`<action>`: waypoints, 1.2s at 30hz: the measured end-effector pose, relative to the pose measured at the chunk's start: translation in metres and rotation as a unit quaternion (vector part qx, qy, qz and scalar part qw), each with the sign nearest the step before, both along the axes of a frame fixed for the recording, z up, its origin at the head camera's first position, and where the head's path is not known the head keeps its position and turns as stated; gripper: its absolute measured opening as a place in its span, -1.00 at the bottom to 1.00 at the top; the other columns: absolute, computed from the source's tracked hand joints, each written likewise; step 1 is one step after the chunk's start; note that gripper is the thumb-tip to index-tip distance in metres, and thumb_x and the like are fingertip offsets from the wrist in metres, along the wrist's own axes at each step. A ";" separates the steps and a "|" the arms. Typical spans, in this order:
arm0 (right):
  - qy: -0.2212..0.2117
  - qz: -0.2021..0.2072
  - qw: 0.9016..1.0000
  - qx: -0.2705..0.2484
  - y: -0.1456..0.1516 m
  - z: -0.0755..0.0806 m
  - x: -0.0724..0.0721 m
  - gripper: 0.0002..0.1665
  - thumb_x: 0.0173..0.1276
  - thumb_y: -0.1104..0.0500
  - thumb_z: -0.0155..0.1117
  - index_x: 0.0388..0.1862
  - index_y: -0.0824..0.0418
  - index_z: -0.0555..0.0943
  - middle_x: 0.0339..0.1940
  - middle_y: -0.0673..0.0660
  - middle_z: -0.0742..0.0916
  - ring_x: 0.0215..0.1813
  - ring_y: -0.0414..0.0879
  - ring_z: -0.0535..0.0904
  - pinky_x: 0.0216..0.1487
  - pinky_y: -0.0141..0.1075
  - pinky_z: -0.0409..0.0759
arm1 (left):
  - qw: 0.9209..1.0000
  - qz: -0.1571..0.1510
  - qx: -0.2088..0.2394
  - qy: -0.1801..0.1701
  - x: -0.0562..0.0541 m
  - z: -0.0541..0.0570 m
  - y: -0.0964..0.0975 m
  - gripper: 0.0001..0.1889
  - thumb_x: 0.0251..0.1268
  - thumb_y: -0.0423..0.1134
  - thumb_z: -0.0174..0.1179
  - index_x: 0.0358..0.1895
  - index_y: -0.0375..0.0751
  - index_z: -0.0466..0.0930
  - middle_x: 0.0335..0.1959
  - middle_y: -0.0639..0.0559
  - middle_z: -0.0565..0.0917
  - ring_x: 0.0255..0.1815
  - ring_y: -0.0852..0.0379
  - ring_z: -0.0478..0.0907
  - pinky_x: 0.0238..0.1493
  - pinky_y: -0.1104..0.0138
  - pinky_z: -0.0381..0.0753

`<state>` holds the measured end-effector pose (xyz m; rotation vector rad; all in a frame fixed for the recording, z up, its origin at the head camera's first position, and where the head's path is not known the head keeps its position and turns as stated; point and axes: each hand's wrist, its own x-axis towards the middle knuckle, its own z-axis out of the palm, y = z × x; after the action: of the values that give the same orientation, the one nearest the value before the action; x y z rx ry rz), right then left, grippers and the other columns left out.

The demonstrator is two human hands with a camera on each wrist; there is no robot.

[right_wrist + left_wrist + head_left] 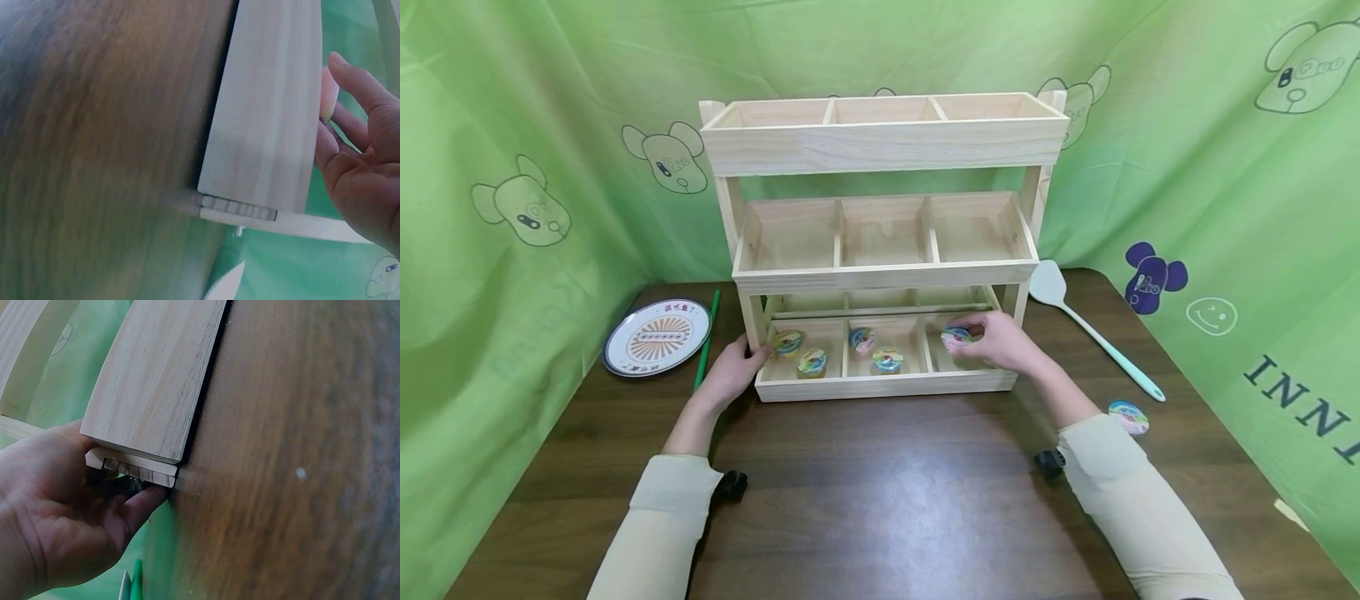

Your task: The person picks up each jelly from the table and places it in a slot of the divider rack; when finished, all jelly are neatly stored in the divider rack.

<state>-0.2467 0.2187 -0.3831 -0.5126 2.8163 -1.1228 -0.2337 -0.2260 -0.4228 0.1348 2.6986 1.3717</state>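
A three-tier wooden rack [880, 275] stands on the table, each tier split into three compartments. My left hand [732, 373] grips the left end of its bottom tray [150, 381], thumb near the upper edge and fingers bent at the side. Over the bottom tray's right compartment, my right hand [997, 340] pinches a small jelly cup [956, 337] with a colourful lid; its pinkish side [329, 94] shows in the right wrist view. Two jelly cups [812, 362] sit in the left compartment and two more [887, 360] in the middle one.
Another jelly cup [1128, 417] lies on the table beside the right sleeve. A pale spatula [1097, 329] lies right of the rack. At left are a patterned plate [657, 337] and a green stick [706, 342]. Green cloth [880, 50] hangs behind and at both sides.
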 end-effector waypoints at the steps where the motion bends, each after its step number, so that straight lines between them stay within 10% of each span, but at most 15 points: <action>1: 0.000 -0.001 1.000 -0.002 -0.001 -0.001 -0.001 -0.41 0.11 0.18 0.56 0.15 0.33 0.68 -0.09 0.21 0.77 -0.03 0.05 0.68 -0.02 -0.15 0.60 | 1.000 0.000 0.001 0.000 0.000 -0.001 0.000 -0.31 0.61 -0.04 -0.06 0.52 -0.52 0.08 0.38 -0.51 0.37 0.41 -0.32 0.32 0.37 -0.13 0.30; 36: -0.021 -0.028 0.999 -0.017 -0.024 -0.016 -0.021 -0.40 0.13 0.18 0.55 0.17 0.32 0.65 -0.08 0.23 0.76 -0.04 0.08 0.66 0.03 -0.08 0.60 | 1.000 0.005 -0.002 0.004 -0.002 -0.003 0.000 -0.34 0.60 -0.04 -0.04 0.49 -0.51 0.15 0.36 -0.50 0.40 0.39 -0.31 0.34 0.37 -0.12 0.31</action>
<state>-0.2677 0.1950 -0.3996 -0.4103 2.7953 -1.1792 -0.2355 -0.2260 -0.4255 0.1286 2.7119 1.3712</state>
